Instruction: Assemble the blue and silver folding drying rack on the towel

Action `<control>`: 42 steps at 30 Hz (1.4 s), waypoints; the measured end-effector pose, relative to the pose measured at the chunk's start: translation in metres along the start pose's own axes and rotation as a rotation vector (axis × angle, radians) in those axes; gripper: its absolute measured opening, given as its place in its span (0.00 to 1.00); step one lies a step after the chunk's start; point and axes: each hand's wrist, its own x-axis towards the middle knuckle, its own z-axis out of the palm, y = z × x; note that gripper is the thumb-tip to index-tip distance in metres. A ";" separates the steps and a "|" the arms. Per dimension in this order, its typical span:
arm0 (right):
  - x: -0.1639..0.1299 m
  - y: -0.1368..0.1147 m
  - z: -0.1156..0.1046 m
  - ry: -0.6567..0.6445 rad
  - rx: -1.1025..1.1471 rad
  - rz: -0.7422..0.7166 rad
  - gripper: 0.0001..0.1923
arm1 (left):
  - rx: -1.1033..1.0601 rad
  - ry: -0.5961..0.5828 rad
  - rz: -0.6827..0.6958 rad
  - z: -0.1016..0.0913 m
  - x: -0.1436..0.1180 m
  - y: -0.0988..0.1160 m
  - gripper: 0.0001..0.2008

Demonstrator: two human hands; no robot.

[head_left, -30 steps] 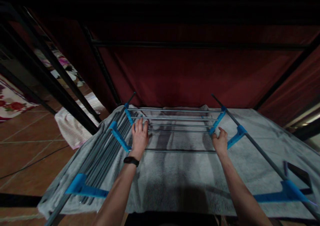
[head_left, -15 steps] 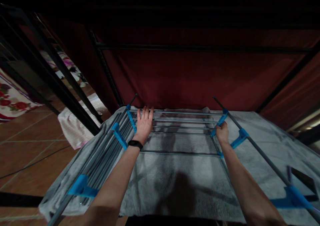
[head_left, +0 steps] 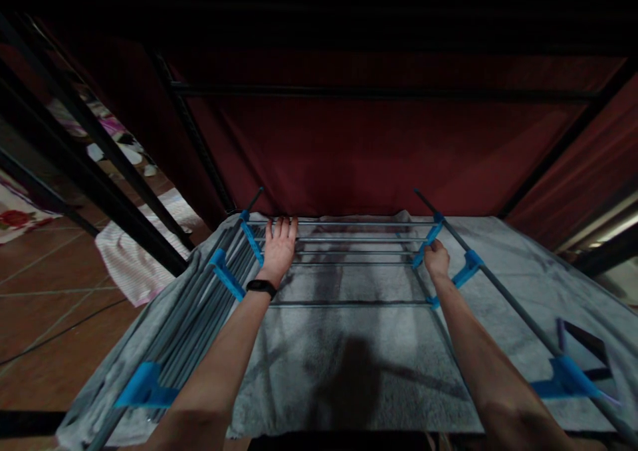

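Note:
A metal rack of grey tubes [head_left: 353, 240] with blue plastic joints lies over a grey blanket. My left hand [head_left: 280, 248], wearing a black wristband, rests palm down across the far crossbars, fingers stretched out over them. Beside it is the left blue bracket [head_left: 253, 240]. At the other end of those bars, my right hand [head_left: 436, 260] is closed on the right blue bracket [head_left: 430, 236]; its fingertips are partly hidden. A long side tube [head_left: 518, 306] runs along the right, carrying more blue joints. Several loose-looking grey rods [head_left: 209, 311] lie bunched at the left.
The grey blanket [head_left: 339, 351] covers the surface beneath the rack. A dark-edged flat device [head_left: 585, 348] lies at right. Red cloth [head_left: 349, 152] hangs behind, with black frame bars [head_left: 90, 172] at left. A striped cloth [head_left: 139, 252] and a cable [head_left: 74, 326] are beyond the left edge.
The whole view has shifted slightly, so things appear further left. My left fingers lie a little closer together. Both hands keep their places on the rack.

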 end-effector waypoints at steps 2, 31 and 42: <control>-0.002 -0.001 0.002 0.020 -0.002 0.013 0.19 | -0.008 0.009 -0.005 0.001 0.000 0.000 0.33; -0.303 0.099 0.029 -0.300 -0.029 -0.673 0.23 | -0.471 0.041 -0.276 0.055 -0.221 0.039 0.21; -0.301 0.090 0.026 -0.346 -0.047 -0.704 0.23 | -0.805 0.089 -0.258 -0.008 -0.108 0.086 0.16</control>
